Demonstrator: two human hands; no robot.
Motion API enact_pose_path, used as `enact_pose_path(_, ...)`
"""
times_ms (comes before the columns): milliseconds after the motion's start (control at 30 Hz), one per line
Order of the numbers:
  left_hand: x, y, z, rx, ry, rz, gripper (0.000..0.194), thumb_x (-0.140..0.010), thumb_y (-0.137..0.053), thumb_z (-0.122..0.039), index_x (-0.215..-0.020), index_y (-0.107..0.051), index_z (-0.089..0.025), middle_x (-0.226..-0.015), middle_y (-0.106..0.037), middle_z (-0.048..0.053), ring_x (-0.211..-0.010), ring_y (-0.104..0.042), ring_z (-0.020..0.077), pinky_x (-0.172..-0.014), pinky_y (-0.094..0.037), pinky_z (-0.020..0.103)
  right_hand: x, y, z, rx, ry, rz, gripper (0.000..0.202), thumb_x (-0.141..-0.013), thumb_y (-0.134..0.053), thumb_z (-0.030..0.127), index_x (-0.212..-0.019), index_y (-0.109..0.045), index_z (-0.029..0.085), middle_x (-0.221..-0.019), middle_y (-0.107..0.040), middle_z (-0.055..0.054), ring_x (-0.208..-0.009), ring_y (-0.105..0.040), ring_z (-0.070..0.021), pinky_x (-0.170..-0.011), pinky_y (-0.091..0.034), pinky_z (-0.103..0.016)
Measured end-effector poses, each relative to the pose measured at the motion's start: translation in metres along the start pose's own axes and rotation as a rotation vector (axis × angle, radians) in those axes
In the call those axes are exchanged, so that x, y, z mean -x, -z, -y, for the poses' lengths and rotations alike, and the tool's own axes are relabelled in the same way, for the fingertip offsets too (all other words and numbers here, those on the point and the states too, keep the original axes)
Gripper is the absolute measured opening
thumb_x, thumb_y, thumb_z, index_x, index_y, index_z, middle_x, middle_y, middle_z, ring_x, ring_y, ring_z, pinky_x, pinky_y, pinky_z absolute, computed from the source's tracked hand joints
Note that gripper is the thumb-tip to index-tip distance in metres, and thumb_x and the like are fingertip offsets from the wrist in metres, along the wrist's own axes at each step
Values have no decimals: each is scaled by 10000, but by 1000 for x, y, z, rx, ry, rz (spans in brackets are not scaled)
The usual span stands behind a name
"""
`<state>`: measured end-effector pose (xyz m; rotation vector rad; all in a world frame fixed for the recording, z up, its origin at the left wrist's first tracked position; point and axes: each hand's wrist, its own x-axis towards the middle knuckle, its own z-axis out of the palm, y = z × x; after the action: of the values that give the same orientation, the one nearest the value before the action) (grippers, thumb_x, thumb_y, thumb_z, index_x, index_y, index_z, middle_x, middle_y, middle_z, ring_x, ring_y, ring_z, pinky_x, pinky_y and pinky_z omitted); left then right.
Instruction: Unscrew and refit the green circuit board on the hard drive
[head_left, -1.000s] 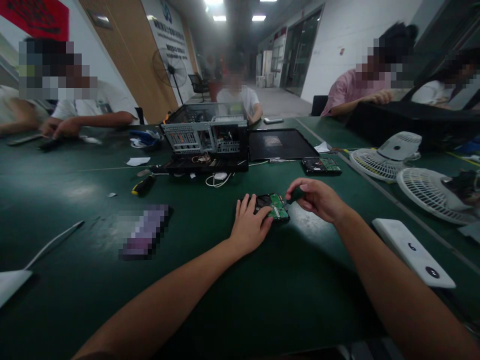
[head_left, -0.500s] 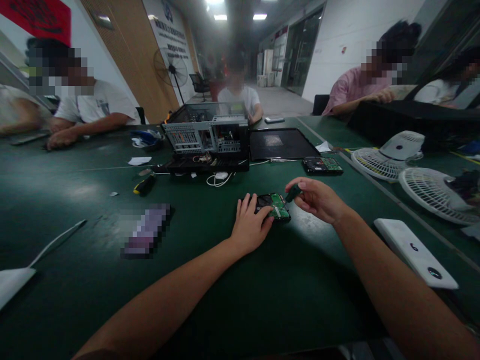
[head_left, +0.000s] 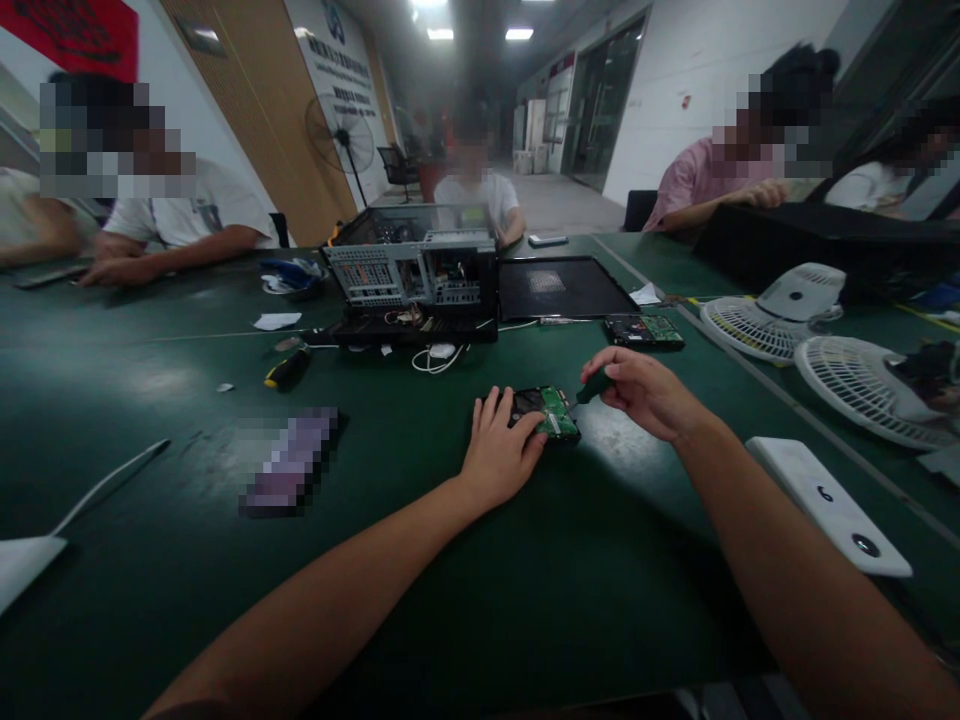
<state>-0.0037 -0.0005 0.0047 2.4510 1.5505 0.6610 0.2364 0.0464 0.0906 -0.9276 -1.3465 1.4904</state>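
A hard drive lies on the green table with its green circuit board facing up. My left hand rests over its left part, fingers across the top and thumb on the board, holding it against the table. In my right hand, pinched between thumb and fingers, is a screwdriver with a dark green handle. It is tilted, its thin shaft pointing left and down at the right edge of the drive. Whether the tip touches the drive, I cannot tell.
An opened computer case stands ahead, beside a black panel. Another hard drive lies beyond my right hand. A yellow-black screwdriver and a phone are on the left. White fan parts and a white device lie right.
My right hand has shifted slightly right, and the screwdriver leans over more, with its shaft now visible. My left hand and the hard drive have stayed in place.
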Motion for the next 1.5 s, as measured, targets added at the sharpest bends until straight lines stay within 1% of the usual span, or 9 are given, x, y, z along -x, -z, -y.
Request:
enact_pose_path(233,0,1,-1,9,-4,-8,340,-1036,-512,-434,-1350,-616,-353,-1658,-321,66,-1564,-159,379,-1221,-163,671,3,-5,3,-60,-86,45,138,-824,-644,300,-925,-593,222,-1009,-760,-85,-504,-396,-87,-409,-184,-241)
enact_pose_path(567,0,0,-2,-3,-3,-14,336,-1037,-513,-427,-1345,-621,-349,-1653,-329,72,-1562,-167,376,-1216,-170,672,4,-9,1,-51,-94,143,267,-841,-659,330,-1059,-730,194,-942,-714,-63,-471,-402,-63,-339,-149,-216)
enact_pose_path(700,1,-1,-1,-7,-10,-30,333,-1036,-515,-417,-1342,-623,-344,-1649,-332,79,-1559,-173,374,-1214,-175,668,5,-17,1,-35,-96,108,245,-864,-658,340,-1030,-742,181,-975,-695,-66,-473,-402,-50,-330,-139,-217)
enact_pose_path(933,0,-2,-1,-1,-5,-15,340,-1040,-499,-433,-1343,-624,-343,-1649,-332,78,-1561,-167,376,-1216,-160,674,3,-15,1,-98,-65,62,206,-897,-646,378,-988,-647,194,-1093,-714,-95,-545,-536,-92,-371,-254,-233)
enact_pose_path(1033,0,-2,-1,-2,-1,-18,339,-1040,-498,-429,-1346,-622,-350,-1650,-331,75,-1560,-172,377,-1219,-161,669,1,-13,1,-101,-56,25,182,-890,-661,353,-1002,-606,221,-1045,-732,-80,-536,-498,-91,-402,-245,-239)
enact_pose_path(1167,0,-1,-1,1,-4,-16,341,-1039,-502,-427,-1353,-615,-354,-1655,-324,69,-1564,-161,373,-1222,-159,667,1,-11,2,-23,-47,-19,253,-888,-651,340,-1117,-658,233,-985,-728,-63,-560,-443,-98,-450,-261,-256)
enact_pose_path(1300,1,0,-1,6,-3,-10,344,-1043,-493,-433,-1354,-614,-352,-1656,-322,71,-1564,-160,375,-1221,-162,669,1,-7,3,48,-26,-16,200,-864,-659,325,-1003,-703,189,-988,-726,-78,-598,-452,-104,-469,-283,-261)
enact_pose_path(1433,0,0,-2,4,-2,-12,344,-1042,-496,-435,-1352,-617,-347,-1653,-326,82,-1561,-172,378,-1223,-164,662,2,-4,2,-1,-23,-10,145,-839,-673,317,-898,-614,198,-1026,-753,-96,-554,-463,-93,-439,-269,-242)
enact_pose_path(1500,0,-1,-2,1,2,-15,333,-1035,-515,-426,-1341,-623,-349,-1654,-327,77,-1560,-175,379,-1222,-169,662,2,-4,2,-38,-47,30,171,-837,-668,333,-910,-567,216,-1029,-764,-96,-509,-455,-88,-407,-237,-231)
